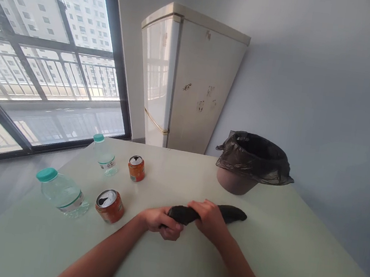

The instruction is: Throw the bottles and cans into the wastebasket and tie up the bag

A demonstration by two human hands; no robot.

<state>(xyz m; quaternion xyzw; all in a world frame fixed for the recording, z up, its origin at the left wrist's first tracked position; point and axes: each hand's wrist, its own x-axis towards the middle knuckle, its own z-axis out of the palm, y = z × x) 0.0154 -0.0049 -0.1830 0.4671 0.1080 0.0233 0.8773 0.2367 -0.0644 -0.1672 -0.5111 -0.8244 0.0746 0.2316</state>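
Note:
A long black bundle (231,214), soft-looking and tapering at its right end, lies slantwise just above the table in front of me. I cannot make out exactly what it is. My left hand (165,224) is closed around its left end, with the thumb on the near side. Over its middle curls my right hand (209,217), fingers closed on top and partly hiding it. Left of my hands stands an opened orange drink can (113,210), and a second orange can (136,171) is farther back.
Two clear plastic bottles with teal caps, a near bottle (62,192) and a far bottle (105,157), stand on the left of the pale table (166,269). A brown bin (235,182) lined with a black bag (254,159) is at the back right. Behind is a white refrigerator (204,72).

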